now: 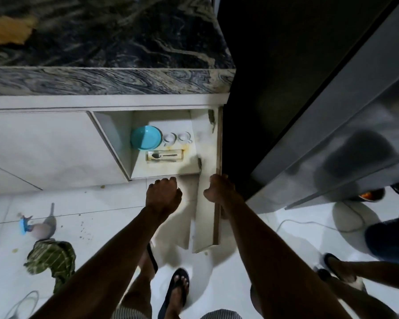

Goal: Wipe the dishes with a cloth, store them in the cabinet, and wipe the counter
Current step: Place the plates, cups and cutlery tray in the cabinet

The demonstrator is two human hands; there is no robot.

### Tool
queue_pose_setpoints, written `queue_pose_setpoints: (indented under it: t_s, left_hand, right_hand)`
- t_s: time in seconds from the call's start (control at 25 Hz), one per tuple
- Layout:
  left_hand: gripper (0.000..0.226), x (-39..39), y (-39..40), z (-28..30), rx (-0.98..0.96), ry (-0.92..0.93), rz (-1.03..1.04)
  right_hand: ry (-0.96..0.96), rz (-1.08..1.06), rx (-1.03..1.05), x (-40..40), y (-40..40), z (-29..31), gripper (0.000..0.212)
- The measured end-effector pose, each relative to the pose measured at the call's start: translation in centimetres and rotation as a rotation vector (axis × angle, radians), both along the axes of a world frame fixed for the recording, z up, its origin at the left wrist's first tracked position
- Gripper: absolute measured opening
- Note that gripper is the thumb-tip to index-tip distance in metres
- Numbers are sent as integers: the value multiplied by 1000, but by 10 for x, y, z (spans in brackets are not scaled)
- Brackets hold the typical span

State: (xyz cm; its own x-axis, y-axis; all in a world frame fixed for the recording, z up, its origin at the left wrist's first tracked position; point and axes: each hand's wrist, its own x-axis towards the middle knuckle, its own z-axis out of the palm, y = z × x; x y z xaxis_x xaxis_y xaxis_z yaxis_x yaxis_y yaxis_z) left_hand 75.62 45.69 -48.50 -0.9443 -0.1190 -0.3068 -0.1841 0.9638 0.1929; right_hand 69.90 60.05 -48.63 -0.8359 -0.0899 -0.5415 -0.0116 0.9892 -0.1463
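White tiled floor, dim light, grey fridge right.

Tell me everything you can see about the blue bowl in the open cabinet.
The blue bowl is a round, shallow turquoise dish, smooth and glossy like plastic, with nothing visible inside. It sits upright on the white cabinet shelf, at the left of a row, with two white cups right beside it; whether they touch is unclear. A spoon lies in a small tray in front of it. Neither hand touches it.
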Motion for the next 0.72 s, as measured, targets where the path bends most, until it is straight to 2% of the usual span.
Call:
queue_pose_setpoints:
  t_s: [0.16, 0.32, 0.52, 0.72]
  left_hand:
    - [34, 4, -35, -11, 25, -83, 52]
    - [42, -1, -69, -27, 140, -146, 126]
    - [40, -27, -117, -22, 12, -137, 168]
    - [52, -62, -183, -20, 183, -197, 239]
  right_hand:
    - [-19, 50, -29, -6, -47, 7, 43]
    - [-65, 113, -74, -30, -95, 3, 41]
    - [-64, 234, -145, -57, -149, -15, 43]
    - [40, 240, -267, -89, -200, -18, 55]
